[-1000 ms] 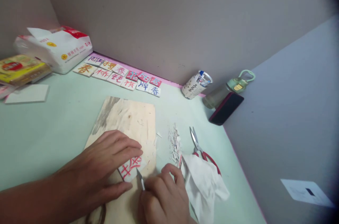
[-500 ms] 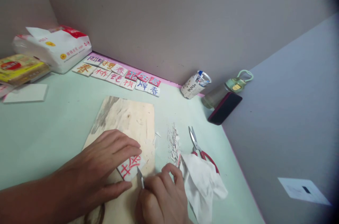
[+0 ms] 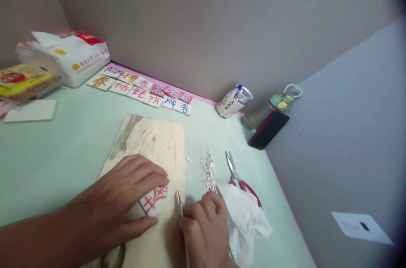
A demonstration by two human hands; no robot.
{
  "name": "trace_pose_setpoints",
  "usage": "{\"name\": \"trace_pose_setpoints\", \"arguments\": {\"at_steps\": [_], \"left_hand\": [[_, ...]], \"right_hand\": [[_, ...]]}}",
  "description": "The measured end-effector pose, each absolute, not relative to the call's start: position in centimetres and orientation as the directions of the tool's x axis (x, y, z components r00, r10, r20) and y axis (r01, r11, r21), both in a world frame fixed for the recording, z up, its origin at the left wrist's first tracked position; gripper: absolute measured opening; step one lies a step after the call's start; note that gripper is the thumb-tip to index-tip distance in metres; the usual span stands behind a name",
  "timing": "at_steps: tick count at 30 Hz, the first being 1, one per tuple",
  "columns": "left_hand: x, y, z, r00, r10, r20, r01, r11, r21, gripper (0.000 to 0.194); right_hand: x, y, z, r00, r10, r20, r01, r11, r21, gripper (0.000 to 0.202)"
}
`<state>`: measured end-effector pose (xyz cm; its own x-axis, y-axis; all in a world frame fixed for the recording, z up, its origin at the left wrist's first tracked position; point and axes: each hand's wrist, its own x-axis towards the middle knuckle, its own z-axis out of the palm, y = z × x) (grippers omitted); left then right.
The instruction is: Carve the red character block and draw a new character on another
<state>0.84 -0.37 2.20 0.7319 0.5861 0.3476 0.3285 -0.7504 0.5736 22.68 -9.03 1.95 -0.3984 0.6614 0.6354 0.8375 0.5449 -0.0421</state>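
On the wooden board lies a small white tile with red characters on its face. My left hand pins it there, fingers along its upper edge and thumb at its lower corner. My right hand is closed round a thin silver craft knife, held like a pen. The blade tip is over the board just right of the tile, apart from it. Right of the board, a pile of shavings lies on the pale green table.
Lettered tiles stand in rows by the back wall. Red-handled scissors and a white cloth lie at right. Behind are a can, a bottle and a phone. Tissues and a yellow packet sit at left.
My right hand has moved a little to the right, taking the knife tip from the tile's right edge to the board beside it. My left hand and the tile have hardly moved.
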Motion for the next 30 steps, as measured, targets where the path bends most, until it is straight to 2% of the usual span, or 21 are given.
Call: {"name": "trace_pose_setpoints", "arguments": {"at_steps": [5,13,21,30], "left_hand": [[0.8,-0.4,2.2,0.730,0.595,0.337,0.341,-0.745,0.574,0.048],[0.8,-0.3,2.2,0.745,0.586,0.319,0.339,-0.744,0.575,0.048],[0.9,-0.5,2.0,0.738,0.584,0.337,0.330,-0.749,0.574,0.046],[0.8,-0.5,2.2,0.738,0.580,0.346,0.337,-0.760,0.556,0.047]], "right_hand": [[21.9,-9.0,1.4,-0.400,0.612,0.682,0.826,0.564,-0.021,0.023],[21.3,-8.6,1.7,-0.391,0.600,0.698,0.797,0.600,-0.070,0.022],[21.6,-9.0,1.4,-0.430,0.631,0.646,0.834,0.551,0.018,0.026],[21.1,-9.0,1.6,-0.362,0.639,0.679,0.842,0.536,-0.056,0.029]]}}
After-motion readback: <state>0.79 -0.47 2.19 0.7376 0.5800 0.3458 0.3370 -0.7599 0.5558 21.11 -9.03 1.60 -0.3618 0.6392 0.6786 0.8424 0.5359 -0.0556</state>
